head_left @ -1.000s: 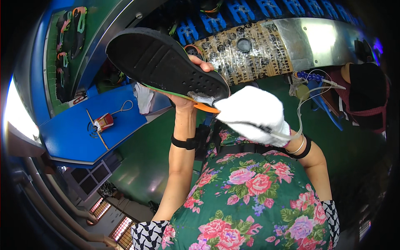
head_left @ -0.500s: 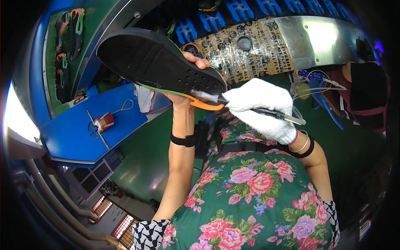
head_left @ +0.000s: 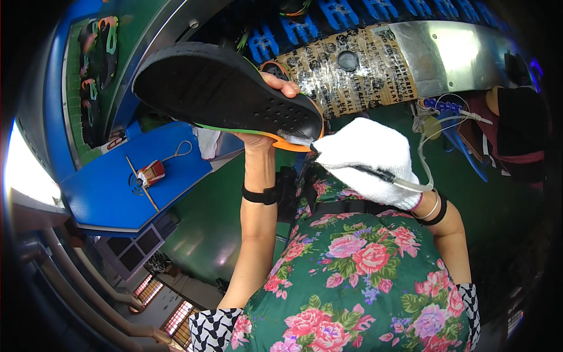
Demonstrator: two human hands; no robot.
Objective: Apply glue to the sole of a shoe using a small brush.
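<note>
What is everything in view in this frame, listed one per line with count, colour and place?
shoe sole: one, black with orange and green edge, held up at upper centre.
thin tool: one, dark with a clear tube, in the gloved hand, tip at the sole's end.
blue bench: one, blue, left.
small red item: one, red, on the bench beside a thin stick.
taped panel: one, brown, top centre.
metal sheet: one, silvery, top right.
floral apron: one, green with pink roses, bottom centre.
left hand: bare, gripping the sole from below.
right hand: in a white glove, holding the tool.
</note>
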